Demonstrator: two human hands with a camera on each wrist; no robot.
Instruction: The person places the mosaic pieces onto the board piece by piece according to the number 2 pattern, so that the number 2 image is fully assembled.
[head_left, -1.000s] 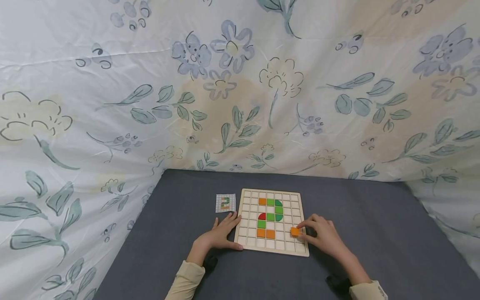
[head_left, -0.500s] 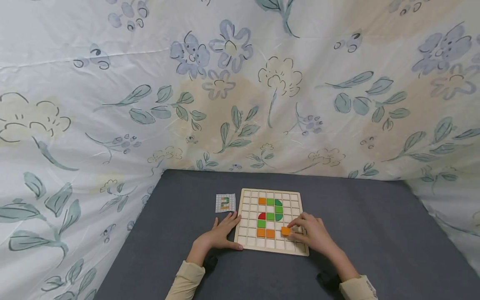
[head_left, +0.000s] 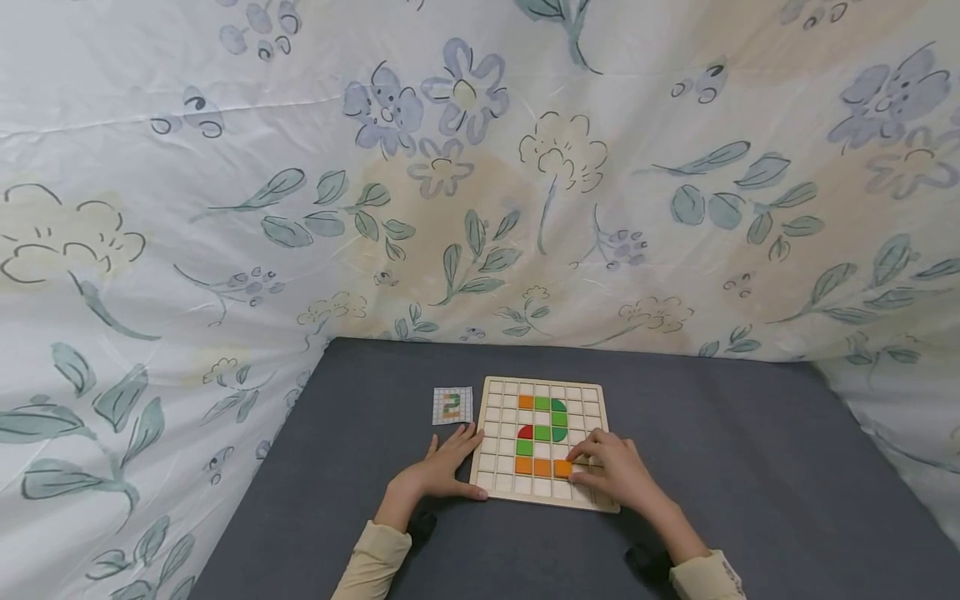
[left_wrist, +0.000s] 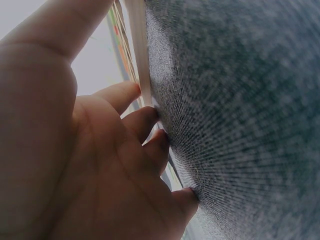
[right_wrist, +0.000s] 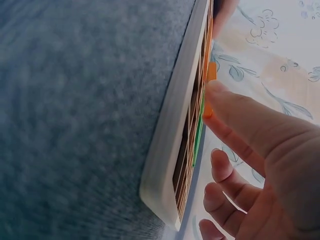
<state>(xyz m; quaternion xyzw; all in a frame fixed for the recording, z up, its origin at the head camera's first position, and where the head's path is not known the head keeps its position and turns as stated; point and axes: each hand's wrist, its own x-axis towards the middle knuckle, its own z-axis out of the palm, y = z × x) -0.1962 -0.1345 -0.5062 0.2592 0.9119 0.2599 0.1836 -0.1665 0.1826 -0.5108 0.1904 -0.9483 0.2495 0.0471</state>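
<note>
A wooden grid board (head_left: 495, 481) lies on the dark cloth, with orange, green and red tiles set in some of its squares. Between thumb and index finger my right hand (head_left: 617, 472) pinches an orange square tile (head_left: 562, 469) at the right end of the lower orange row. In the right wrist view that orange tile (right_wrist: 212, 72) stands slightly proud of the board. My left hand (head_left: 438, 468) rests at the board's left edge, fingers spread, thumb and fingertips touching the rim. The left wrist view shows those fingers along the wooden edge.
Just left of the board lies a small printed card (head_left: 452, 406) with a coloured grid pattern. Dark grey cloth (head_left: 712, 433) covers the table. A floral curtain (head_left: 480, 208) hangs behind and at both sides.
My right hand has moved left over the board with the orange tile, from near the right side to the square beside the two lower orange tiles. My left hand has stayed put.
</note>
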